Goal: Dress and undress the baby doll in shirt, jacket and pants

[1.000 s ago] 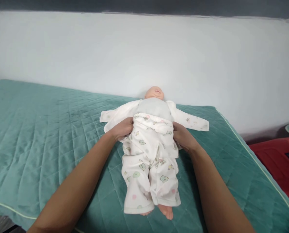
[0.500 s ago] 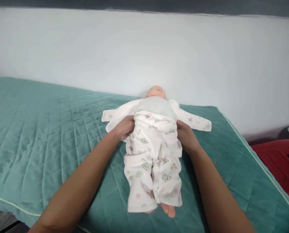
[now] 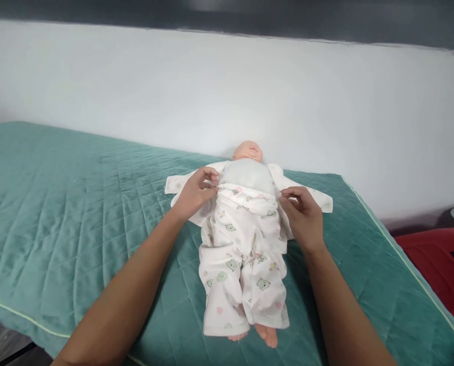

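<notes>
Your left hand [image 3: 194, 195] and right hand [image 3: 303, 216] each pinch the waistband [image 3: 246, 190] of the printed trousers [image 3: 242, 254] on the baby doll [image 3: 247, 152], lying face-up on the bed [image 3: 78, 203]. An uneven pull could twist the trousers or bunch the open jacket [image 3: 178, 183] underneath.

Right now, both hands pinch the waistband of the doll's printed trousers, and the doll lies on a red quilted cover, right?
Not quite: the quilted cover is teal green, not red, as the head view shows. The rest holds: the left hand and the right hand pinch the waistband of the printed trousers on the doll, which lies on that cover.
</notes>
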The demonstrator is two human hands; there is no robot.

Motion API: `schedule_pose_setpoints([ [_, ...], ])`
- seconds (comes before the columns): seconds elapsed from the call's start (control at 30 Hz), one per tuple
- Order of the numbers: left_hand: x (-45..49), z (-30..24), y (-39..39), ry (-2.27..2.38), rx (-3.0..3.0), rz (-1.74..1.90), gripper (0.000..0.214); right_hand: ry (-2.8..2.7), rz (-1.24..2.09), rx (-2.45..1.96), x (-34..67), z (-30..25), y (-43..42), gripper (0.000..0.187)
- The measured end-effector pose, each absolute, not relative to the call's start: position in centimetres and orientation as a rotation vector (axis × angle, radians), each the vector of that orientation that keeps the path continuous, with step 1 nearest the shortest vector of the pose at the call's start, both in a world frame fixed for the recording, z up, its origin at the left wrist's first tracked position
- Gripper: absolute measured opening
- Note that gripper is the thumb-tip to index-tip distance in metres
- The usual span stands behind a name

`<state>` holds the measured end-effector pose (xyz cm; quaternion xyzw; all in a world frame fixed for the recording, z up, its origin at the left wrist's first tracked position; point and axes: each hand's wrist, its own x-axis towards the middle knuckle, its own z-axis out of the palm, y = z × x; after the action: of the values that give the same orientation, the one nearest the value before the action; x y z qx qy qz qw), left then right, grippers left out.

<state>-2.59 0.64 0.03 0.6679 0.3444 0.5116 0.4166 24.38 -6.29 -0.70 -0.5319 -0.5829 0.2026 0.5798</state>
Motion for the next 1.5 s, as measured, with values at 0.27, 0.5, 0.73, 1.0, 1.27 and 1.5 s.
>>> schedule_pose_setpoints([
  [0.27, -2.0, 0.7, 0.2, 0.949, 2.093, 1.082, 0.02, -1.682, 0.483, -1.23, 23.9, -0.6, -6.1, 0.017],
  [0.5, -1.8, 0.9, 0.2, 0.889, 2.101, 1.0, 0.021, -1.81, 0.546, -1.322, 24.4, -0.1, -5.4, 0.026],
  [0.73, -1.7, 1.2, 0.5, 0.843, 2.108, 0.929, 0.021, -1.948, 0.369, -1.198, 24.0, 0.0, -5.3, 0.025],
  [1.0, -1.2, 1.4, 3.5, 0.878, 1.917, 0.883, 0.026, -1.835, 0.506, -1.434, 23.3, 1.6, -2.5, 0.032],
  [1.27, -0.7, -0.6, 6.6, 0.76, 1.412, 0.879, 0.032, -1.41, 1.016, -1.274, 23.7, 0.7, 1.0, 0.037],
  [1.5, -2.1, -1.1, 5.9, 0.711, 1.205, 0.84, 0.03, -1.07, 1.295, -1.067, 25.0, -0.3, 0.9, 0.031],
])
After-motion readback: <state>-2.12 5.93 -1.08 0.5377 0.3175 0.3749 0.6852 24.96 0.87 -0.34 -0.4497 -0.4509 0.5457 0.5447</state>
